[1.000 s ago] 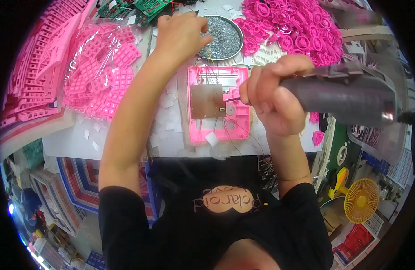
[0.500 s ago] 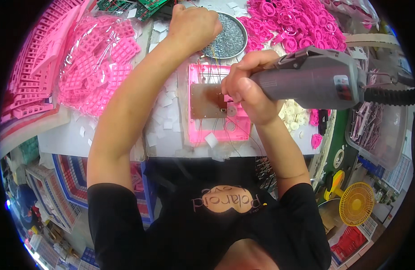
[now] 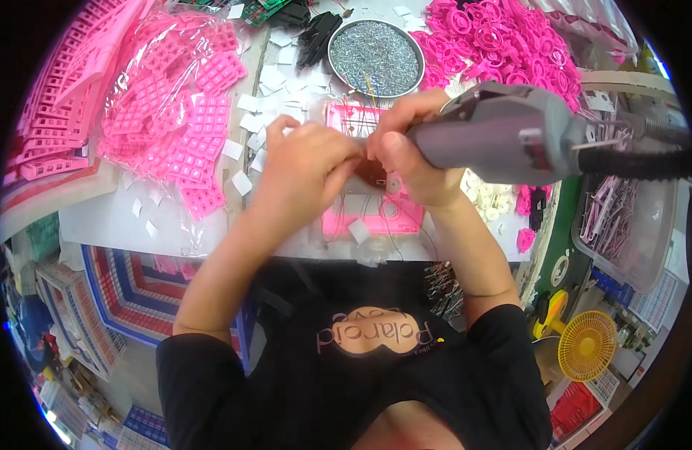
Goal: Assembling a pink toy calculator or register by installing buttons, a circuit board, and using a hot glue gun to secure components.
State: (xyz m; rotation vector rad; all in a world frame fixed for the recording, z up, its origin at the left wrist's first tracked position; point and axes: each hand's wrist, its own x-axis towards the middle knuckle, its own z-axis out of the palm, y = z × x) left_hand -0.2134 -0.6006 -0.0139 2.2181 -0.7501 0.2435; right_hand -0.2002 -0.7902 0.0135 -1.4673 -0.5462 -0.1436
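White counter (image 3: 98,223) shows at front left; little margin between its front edge and pink casing (image 3: 406,223). Casing's middle and brown board (image 3: 374,179) mostly hidden from us under left hand (image 3: 305,163) and right hand (image 3: 427,171). Right fingers wrap grey power driver (image 3: 496,142), tip hidden. Left fingers bent close by; pinching or not, we cannot tell. Beyond: screw dish (image 3: 330,67); green boards (image 3: 262,7), cut off.

Pink plastic casing (image 3: 407,220), open, lying flat at frame centre. Brown circuit board (image 3: 366,184) inside, partly hidden. Grey power screwdriver (image 3: 496,136) right of centre, nearly horizontal, nose pointing left.
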